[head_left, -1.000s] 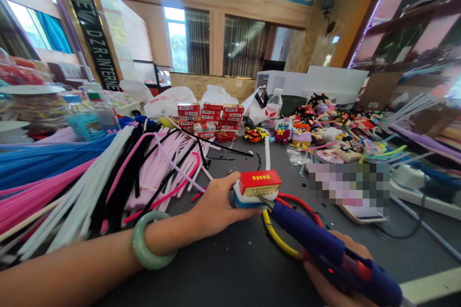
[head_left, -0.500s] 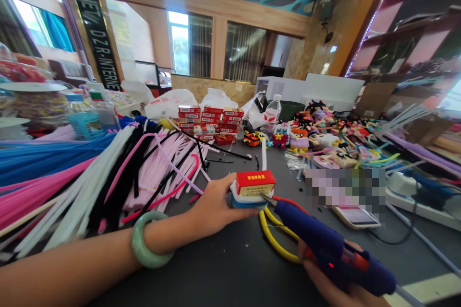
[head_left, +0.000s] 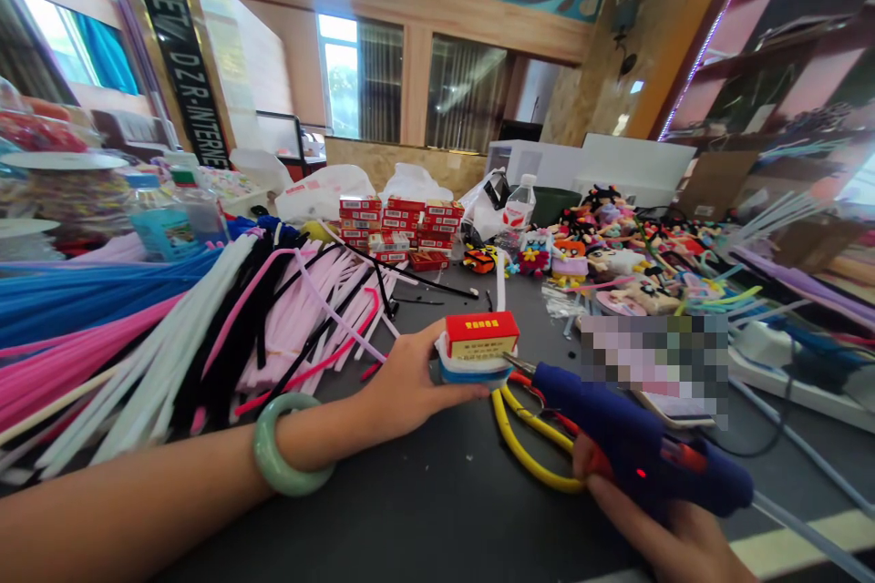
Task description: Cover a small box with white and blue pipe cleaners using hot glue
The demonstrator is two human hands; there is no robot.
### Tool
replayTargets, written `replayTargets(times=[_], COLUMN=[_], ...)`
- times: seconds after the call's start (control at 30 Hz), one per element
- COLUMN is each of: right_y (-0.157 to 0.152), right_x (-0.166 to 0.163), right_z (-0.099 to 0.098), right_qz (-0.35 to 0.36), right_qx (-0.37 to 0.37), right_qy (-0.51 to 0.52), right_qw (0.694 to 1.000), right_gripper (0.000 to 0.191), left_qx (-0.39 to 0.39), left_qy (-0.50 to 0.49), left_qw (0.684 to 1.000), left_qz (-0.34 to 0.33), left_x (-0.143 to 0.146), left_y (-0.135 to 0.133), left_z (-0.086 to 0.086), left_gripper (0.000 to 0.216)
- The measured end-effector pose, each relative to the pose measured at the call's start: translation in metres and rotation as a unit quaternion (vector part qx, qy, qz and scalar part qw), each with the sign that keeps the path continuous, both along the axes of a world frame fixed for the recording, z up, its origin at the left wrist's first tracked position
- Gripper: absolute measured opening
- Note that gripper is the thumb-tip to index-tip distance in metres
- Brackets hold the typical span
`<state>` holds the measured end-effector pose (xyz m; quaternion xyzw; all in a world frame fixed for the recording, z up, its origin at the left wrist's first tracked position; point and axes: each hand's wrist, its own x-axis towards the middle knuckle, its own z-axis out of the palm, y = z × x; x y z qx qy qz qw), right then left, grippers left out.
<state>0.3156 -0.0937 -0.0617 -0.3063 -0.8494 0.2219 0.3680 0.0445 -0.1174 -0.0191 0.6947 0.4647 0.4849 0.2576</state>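
One dark table (head_left: pixel 437 501) stretched before me. Over it, the right hand (head_left: pixel 653 519) was curled around a blue glue gun (head_left: pixel 602 405); the left hand (head_left: pixel 403 387) clasped a blue-and-white base (head_left: pixel 471 374) bearing a red box (head_left: pixel 482 331) (yellow-lettered, right by the nozzle (head_left: pixel 522 364)).

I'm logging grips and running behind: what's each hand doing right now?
Left hand: closed, holding the small red box; some fingers are hidden behind it.
Right hand: closed, holding the dark blue glue gun.

The head camera looks forward across the table (head_left: pixel 410 510).
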Motion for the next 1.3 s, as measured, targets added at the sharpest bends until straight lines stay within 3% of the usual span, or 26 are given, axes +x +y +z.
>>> replayTargets(times=[0.33, 0.57, 0.8, 1.2, 1.3], right_y=[-0.002, -0.004, -0.004, -0.004, -0.004], right_x=[0.001, 0.001, 0.000, -0.004, -0.003], right_z=[0.002, 0.000, 0.004, 0.001, 0.004], right_qz=[0.080, 0.084, 0.089, 0.028, 0.071], right_qx=[-0.114, -0.165, -0.167, -0.052, -0.101], right_qy=[0.005, 0.013, 0.000, 0.040, 0.004], right_qw=[0.990, 0.983, 0.982, 0.997, 0.992], right_gripper=[0.023, 0.037, 0.035, 0.032, 0.028], left_qx=[0.000, -0.003, 0.016, 0.044, 0.046], left_qy=[-0.012, -0.002, -0.017, 0.010, 0.000], left_qw=[1.000, 1.000, 1.000, 0.998, 0.998], left_qz=[0.007, -0.013, -0.014, -0.049, -0.041], left_x=[-0.002, -0.006, -0.002, -0.009, -0.008], left_y=[0.003, 0.006, 0.003, 0.007, 0.007], left_z=[0.001, -0.002, -0.001, -0.009, -0.009], left_gripper=[0.027, 0.032, 0.028, 0.026, 0.027])
